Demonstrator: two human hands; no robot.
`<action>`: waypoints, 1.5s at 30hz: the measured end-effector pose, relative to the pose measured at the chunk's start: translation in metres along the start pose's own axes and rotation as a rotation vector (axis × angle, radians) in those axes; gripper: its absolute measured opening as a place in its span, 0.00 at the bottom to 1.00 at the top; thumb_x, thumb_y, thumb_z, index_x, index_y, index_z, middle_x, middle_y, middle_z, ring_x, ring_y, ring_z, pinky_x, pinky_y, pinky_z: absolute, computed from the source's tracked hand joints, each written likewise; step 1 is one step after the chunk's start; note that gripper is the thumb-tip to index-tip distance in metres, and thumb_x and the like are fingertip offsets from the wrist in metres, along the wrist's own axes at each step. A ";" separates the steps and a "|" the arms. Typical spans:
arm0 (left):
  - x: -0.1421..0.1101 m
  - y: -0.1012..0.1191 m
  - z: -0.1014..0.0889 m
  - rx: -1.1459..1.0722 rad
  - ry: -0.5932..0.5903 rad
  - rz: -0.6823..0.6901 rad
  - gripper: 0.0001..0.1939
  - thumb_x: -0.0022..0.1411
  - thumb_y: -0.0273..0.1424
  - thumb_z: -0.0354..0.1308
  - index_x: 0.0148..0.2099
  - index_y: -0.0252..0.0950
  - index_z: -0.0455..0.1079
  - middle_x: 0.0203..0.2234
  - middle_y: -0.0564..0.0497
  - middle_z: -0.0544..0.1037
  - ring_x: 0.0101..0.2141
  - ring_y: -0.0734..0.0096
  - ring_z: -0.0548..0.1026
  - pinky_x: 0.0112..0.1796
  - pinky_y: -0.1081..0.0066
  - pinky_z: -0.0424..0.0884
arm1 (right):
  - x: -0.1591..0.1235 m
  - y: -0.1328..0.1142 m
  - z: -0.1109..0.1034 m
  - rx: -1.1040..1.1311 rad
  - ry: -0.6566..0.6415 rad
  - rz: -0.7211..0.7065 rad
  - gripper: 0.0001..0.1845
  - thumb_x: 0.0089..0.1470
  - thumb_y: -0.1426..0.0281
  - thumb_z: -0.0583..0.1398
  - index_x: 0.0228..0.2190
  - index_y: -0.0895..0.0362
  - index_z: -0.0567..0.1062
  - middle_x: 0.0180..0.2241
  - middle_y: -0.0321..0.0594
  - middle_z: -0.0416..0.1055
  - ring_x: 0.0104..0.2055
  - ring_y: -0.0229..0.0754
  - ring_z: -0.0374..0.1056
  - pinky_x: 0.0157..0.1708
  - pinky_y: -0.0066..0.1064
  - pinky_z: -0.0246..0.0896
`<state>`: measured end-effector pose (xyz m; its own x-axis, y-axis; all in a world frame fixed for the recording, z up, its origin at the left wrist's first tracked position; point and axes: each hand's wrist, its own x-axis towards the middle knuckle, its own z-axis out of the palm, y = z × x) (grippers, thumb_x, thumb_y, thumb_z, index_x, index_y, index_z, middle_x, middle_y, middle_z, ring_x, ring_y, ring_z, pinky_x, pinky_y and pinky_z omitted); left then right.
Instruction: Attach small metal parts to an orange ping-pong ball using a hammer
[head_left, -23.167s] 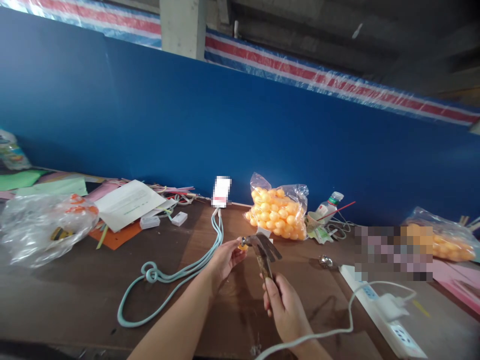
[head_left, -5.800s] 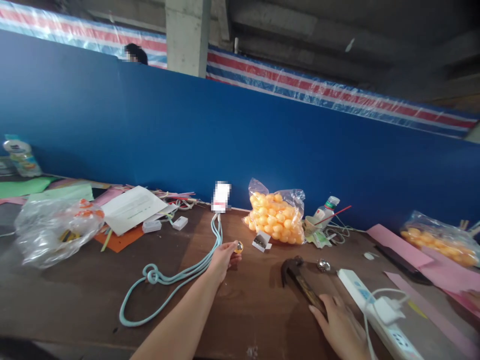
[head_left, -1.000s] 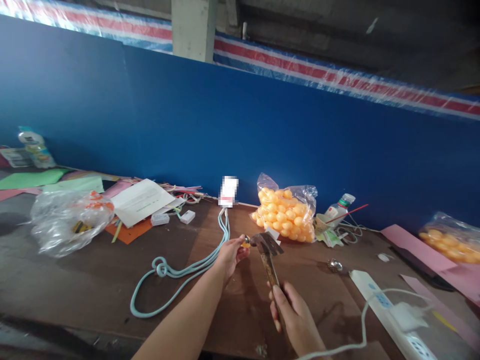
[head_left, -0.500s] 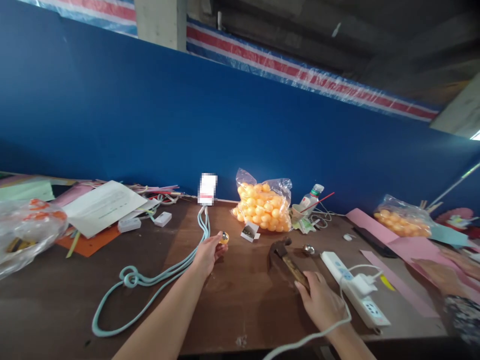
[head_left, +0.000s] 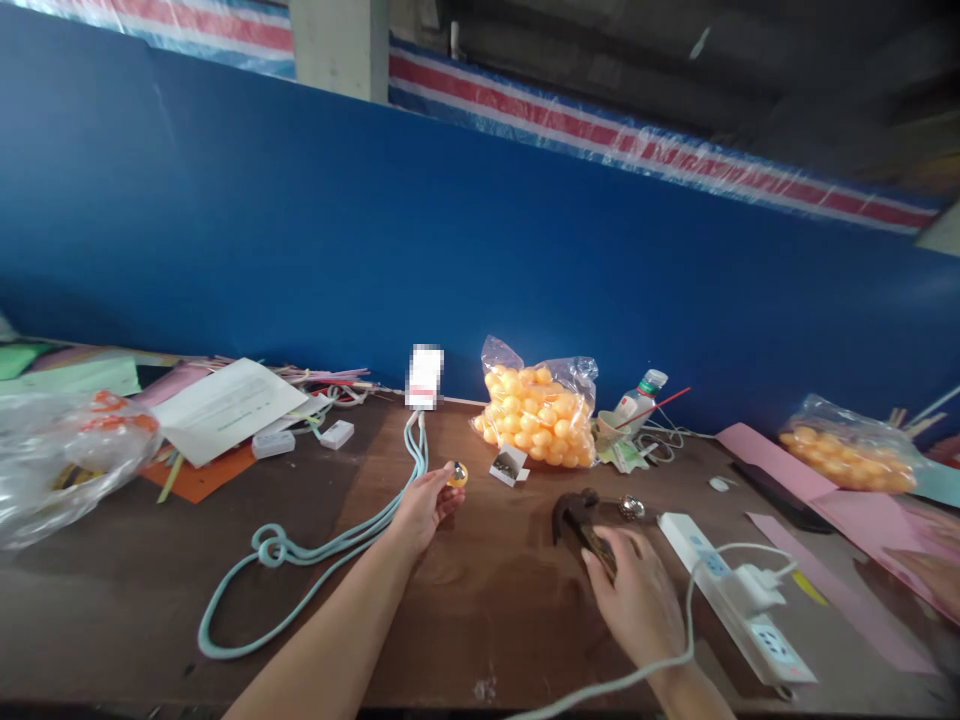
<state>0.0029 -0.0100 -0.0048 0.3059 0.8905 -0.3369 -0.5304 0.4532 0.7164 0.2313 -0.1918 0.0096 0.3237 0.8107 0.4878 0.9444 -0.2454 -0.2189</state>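
My left hand (head_left: 426, 508) pinches a small orange ball (head_left: 460, 481) with a shiny silver patch on its upper side, held above the brown table. My right hand (head_left: 637, 590) is closed around the handle of a claw hammer (head_left: 577, 510), which rests on the table with its head pointing away from me. Part of the handle is hidden under my fingers. Just past the hammer sits a round, shiny silver object (head_left: 631, 507). Between my hands and farther back is a small open white box (head_left: 510, 465) holding small dark pieces, too small to make out.
A clear bag of orange balls (head_left: 536, 415) stands against the blue partition (head_left: 450, 230). Right of the hammer lies a white power strip (head_left: 735, 590), its cable crossing my right forearm. A light-blue cord (head_left: 300, 550) lies left. Another person's hand (head_left: 930, 560) touches pink paper at far right.
A second ago my right hand held the hammer head against the ball; the hammer now lies on the table to the right. Since half a second ago, that hand has slid toward the head.
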 end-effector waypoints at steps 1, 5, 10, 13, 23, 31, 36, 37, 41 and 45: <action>0.000 0.000 0.000 -0.001 -0.013 0.003 0.09 0.53 0.31 0.62 0.30 0.29 0.69 0.20 0.48 0.74 0.21 0.76 0.73 0.25 0.77 0.73 | 0.005 -0.014 0.003 0.162 -0.002 -0.009 0.16 0.53 0.64 0.55 0.42 0.57 0.69 0.41 0.48 0.67 0.41 0.48 0.67 0.41 0.39 0.63; 0.001 0.000 -0.001 0.019 -0.061 0.017 0.09 0.53 0.32 0.62 0.32 0.29 0.69 0.20 0.49 0.74 0.22 0.76 0.73 0.25 0.78 0.73 | 0.032 -0.075 0.028 0.745 -0.190 0.085 0.15 0.52 0.60 0.56 0.39 0.56 0.70 0.38 0.45 0.69 0.33 0.42 0.69 0.34 0.33 0.67; 0.001 0.003 -0.003 0.019 -0.097 0.044 0.09 0.53 0.31 0.62 0.34 0.29 0.70 0.24 0.48 0.75 0.22 0.77 0.73 0.25 0.78 0.72 | 0.073 -0.126 0.071 1.253 -0.394 0.458 0.20 0.46 0.56 0.60 0.38 0.54 0.71 0.36 0.42 0.71 0.30 0.44 0.70 0.23 0.32 0.68; 0.002 0.004 -0.004 0.010 -0.130 0.067 0.09 0.53 0.31 0.62 0.35 0.29 0.71 0.26 0.47 0.76 0.23 0.77 0.74 0.25 0.78 0.72 | 0.085 -0.139 0.085 1.458 -0.446 0.516 0.20 0.45 0.55 0.61 0.39 0.53 0.72 0.37 0.40 0.72 0.31 0.42 0.71 0.25 0.31 0.67; 0.000 0.000 -0.004 0.067 -0.133 0.075 0.11 0.52 0.33 0.62 0.35 0.29 0.72 0.26 0.46 0.76 0.23 0.77 0.73 0.26 0.78 0.72 | 0.070 -0.135 0.095 1.670 -0.548 0.390 0.22 0.47 0.57 0.61 0.42 0.55 0.74 0.36 0.41 0.74 0.34 0.42 0.70 0.32 0.32 0.66; -0.004 0.002 -0.001 0.084 -0.134 0.077 0.09 0.54 0.30 0.61 0.36 0.28 0.72 0.25 0.46 0.76 0.23 0.77 0.73 0.26 0.78 0.72 | 0.068 -0.134 0.100 1.605 -0.497 0.344 0.21 0.46 0.58 0.62 0.41 0.54 0.74 0.40 0.41 0.73 0.37 0.43 0.69 0.33 0.33 0.67; -0.005 0.002 -0.002 0.099 -0.121 0.082 0.09 0.54 0.30 0.61 0.36 0.28 0.72 0.24 0.47 0.76 0.22 0.77 0.73 0.26 0.77 0.72 | 0.068 -0.133 0.101 1.549 -0.480 0.304 0.21 0.46 0.58 0.62 0.42 0.54 0.73 0.40 0.41 0.73 0.39 0.45 0.70 0.35 0.35 0.67; -0.005 0.001 -0.002 0.102 -0.124 0.084 0.09 0.54 0.29 0.61 0.36 0.28 0.72 0.24 0.47 0.76 0.22 0.76 0.73 0.26 0.77 0.72 | 0.068 -0.133 0.101 1.540 -0.477 0.299 0.21 0.45 0.58 0.62 0.41 0.53 0.73 0.40 0.41 0.73 0.39 0.45 0.70 0.34 0.35 0.67; -0.003 0.000 -0.004 0.122 -0.159 0.099 0.10 0.53 0.31 0.62 0.36 0.28 0.72 0.24 0.47 0.76 0.22 0.76 0.73 0.26 0.76 0.72 | 0.068 -0.135 0.102 1.512 -0.469 0.295 0.21 0.46 0.58 0.62 0.41 0.53 0.72 0.41 0.42 0.73 0.39 0.46 0.70 0.33 0.34 0.68; -0.001 -0.002 -0.005 0.126 -0.148 0.106 0.11 0.52 0.31 0.63 0.36 0.28 0.72 0.25 0.47 0.76 0.22 0.77 0.73 0.26 0.76 0.72 | 0.068 -0.135 0.102 1.504 -0.468 0.271 0.20 0.46 0.58 0.61 0.41 0.53 0.72 0.41 0.42 0.73 0.37 0.45 0.70 0.31 0.33 0.68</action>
<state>0.0000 -0.0115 -0.0087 0.3713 0.9130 -0.1689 -0.4655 0.3404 0.8170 0.1196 -0.0493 -0.0135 0.1518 0.9860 0.0696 -0.1410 0.0913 -0.9858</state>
